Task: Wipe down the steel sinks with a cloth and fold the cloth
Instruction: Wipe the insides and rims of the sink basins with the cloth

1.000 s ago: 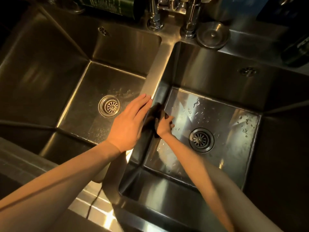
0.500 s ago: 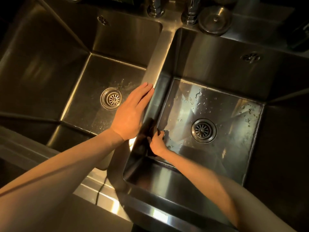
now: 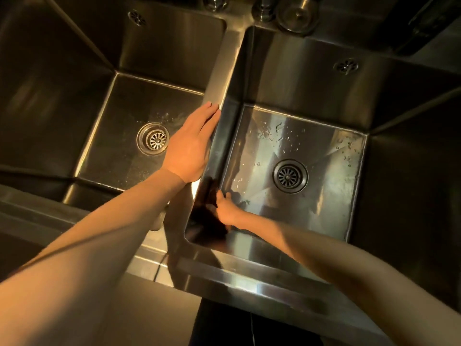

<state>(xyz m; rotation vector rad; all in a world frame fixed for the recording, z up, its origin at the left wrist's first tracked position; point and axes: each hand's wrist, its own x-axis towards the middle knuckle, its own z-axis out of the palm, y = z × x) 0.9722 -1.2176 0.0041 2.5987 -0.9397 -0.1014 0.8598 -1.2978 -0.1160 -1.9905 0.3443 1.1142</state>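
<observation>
Two steel sinks lie side by side, the left sink (image 3: 117, 126) and the right sink (image 3: 324, 151), split by a narrow steel divider (image 3: 224, 68). My left hand (image 3: 192, 143) rests flat with straight fingers on the divider. Down in the right sink, my right hand (image 3: 225, 208) grips a dark cloth (image 3: 204, 211) against the left wall, near the front left corner. The cloth is in shadow and its outline is hard to make out. Water drops lie on the right sink's floor.
Each sink has a round drain, the left drain (image 3: 152, 138) and the right drain (image 3: 289, 176). Tap bases (image 3: 214, 2) and a round steel lid (image 3: 295, 13) stand at the back rim. The front steel rim (image 3: 249, 283) runs below my arms.
My right hand has slid the cloth along the right sink's left wall toward the front corner. My left hand stays on the divider. The view has tipped down.
</observation>
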